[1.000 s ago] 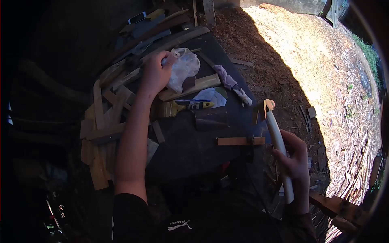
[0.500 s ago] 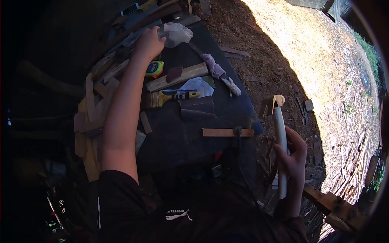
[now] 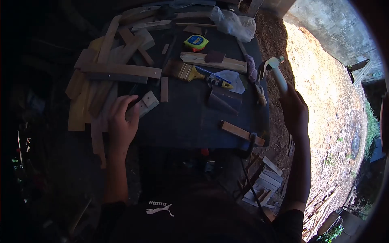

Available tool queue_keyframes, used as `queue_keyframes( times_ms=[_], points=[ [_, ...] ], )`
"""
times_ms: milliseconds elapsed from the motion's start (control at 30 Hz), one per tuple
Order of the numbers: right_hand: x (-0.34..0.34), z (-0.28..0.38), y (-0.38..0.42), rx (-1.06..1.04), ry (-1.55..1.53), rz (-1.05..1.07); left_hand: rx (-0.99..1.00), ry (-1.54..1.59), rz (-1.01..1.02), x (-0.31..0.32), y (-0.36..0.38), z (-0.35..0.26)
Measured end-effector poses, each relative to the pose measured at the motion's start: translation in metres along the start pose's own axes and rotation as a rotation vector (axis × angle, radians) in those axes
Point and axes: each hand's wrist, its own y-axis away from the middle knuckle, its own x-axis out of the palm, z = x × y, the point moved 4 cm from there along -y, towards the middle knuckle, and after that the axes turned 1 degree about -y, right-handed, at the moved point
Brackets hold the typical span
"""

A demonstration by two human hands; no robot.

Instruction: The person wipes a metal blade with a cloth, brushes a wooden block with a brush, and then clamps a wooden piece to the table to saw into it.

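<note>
Table [image 3: 186,131]: dark, flat top, right edge running alongside the ground.
Heap of wood offcuts [image 3: 99,83]: long flat pieces crossed at several angles, left side of table.
Right hand [image 3: 295,107]: fingers wrapped around the lower handle of the hammer [image 3: 279,79].
Left hand [image 3: 125,117]: empty, fingers curved and parted from the thumb, in front of the offcuts.
Hammer: raised off the right side of the table. Long axis slants from the grip up and slightly left, head end away from the body; claw curves left toward the table. Pale, smooth handle.
Plastic bag [image 3: 235,24]: thin, translucent, crumpled, at the far right corner; contents, if any, cannot be told.
Batten [image 3: 192,58]: pale, straight-edged wood, lying crosswise.
Brush [image 3: 198,75]: brown bristles left, yellow-and-black handle right.
Wooden block [image 3: 148,101]: pale, angular, just beside the left fingers; contact cannot be told.
Tape measure [image 3: 195,42]: rounded, yellow-green case, blue label.
</note>
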Motion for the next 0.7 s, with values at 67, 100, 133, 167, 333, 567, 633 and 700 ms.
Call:
queue_keyframes(
  times_ms=[67, 100, 133, 167, 333, 567, 633, 700],
  points=[
    [0.009, 0.025, -0.045, -0.064, 0.001, 0.023, -0.020, 0.026, 0.028, -0.002, -0.002, 0.006],
    [0.013, 0.037, -0.063, -0.083, 0.006, 0.029, -0.023, 0.032, 0.038, 0.000, -0.005, 0.008],
    [0.022, 0.048, -0.080, -0.090, 0.012, 0.042, -0.021, 0.039, 0.052, 0.001, -0.007, 0.009],
    [0.037, 0.058, -0.094, -0.092, 0.018, 0.056, -0.050, 0.044, 0.115, 0.003, -0.008, 0.009],
    [0.081, 0.088, -0.124, -0.093, 0.104, 0.118, -0.063, 0.020, 0.192, 0.007, -0.003, 0.008],
    [0.092, 0.129, -0.104, -0.364, 0.029, 0.018, 0.014, -0.011, 0.094, 0.019, -0.003, 0.033],
    [0.092, 0.169, -0.085, -0.423, 0.031, 0.157, 0.023, -0.037, 0.068, 0.021, -0.005, 0.033],
    [0.100, 0.195, -0.071, -0.460, 0.117, 0.342, 0.017, -0.058, 0.069, 0.020, -0.007, 0.032]
  ],
)
